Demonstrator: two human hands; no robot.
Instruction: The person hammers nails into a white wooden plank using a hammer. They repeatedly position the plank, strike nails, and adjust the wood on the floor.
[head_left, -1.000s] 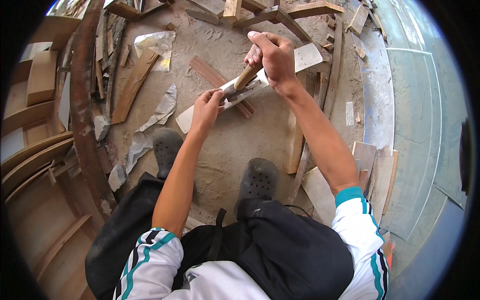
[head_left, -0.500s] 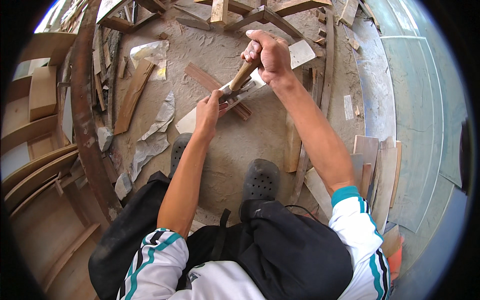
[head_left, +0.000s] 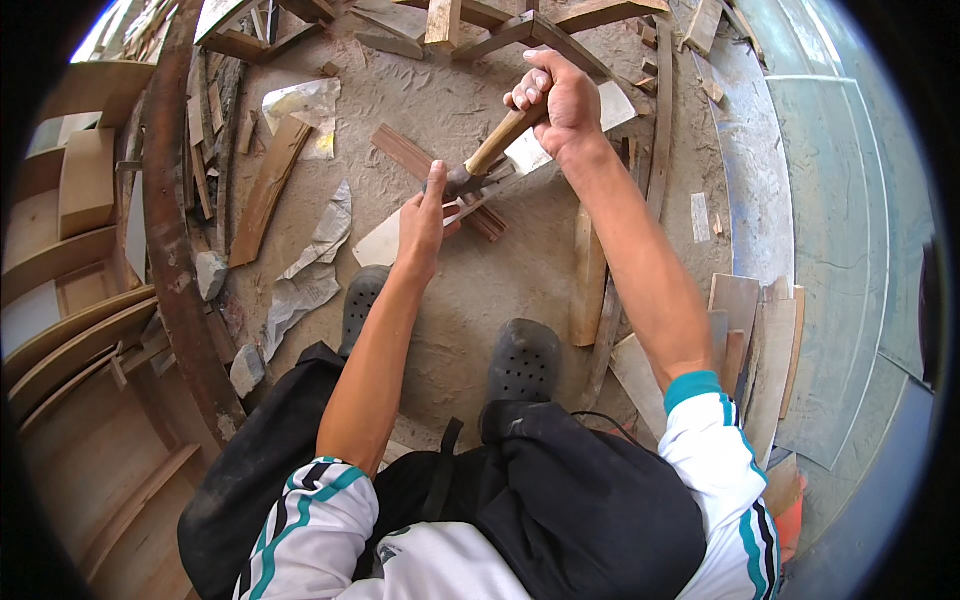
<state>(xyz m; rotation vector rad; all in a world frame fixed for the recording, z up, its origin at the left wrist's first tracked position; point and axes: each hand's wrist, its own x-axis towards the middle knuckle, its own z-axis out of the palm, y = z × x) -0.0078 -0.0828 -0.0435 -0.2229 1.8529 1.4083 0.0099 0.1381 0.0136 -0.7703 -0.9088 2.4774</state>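
Note:
A hammer with a wooden handle (head_left: 503, 138) is gripped in my closed right hand (head_left: 572, 108). Its dark head (head_left: 461, 183) is low over a long white board (head_left: 385, 240), right beside my left hand (head_left: 421, 228). That hand rests at the board with its thumb stretched up and apart from the fingers, which are partly hidden. The board lies slantwise across a reddish-brown grooved wood strip (head_left: 403, 153). A narrow strip beside the hammer head on the board is too small to make out.
Wooden frame pieces (head_left: 505, 38) stand at the far side. A loose plank (head_left: 268, 195) and crumpled paper (head_left: 305, 290) lie to the left, beside a rusty beam (head_left: 178, 240). Curved wooden panels (head_left: 95, 345) fill the left edge. Glass sheets (head_left: 825, 260) and board offcuts (head_left: 765, 350) are at right.
My right hand has moved slightly up and to the right with the hammer. My left thumb has lifted and spread away from the fingers.

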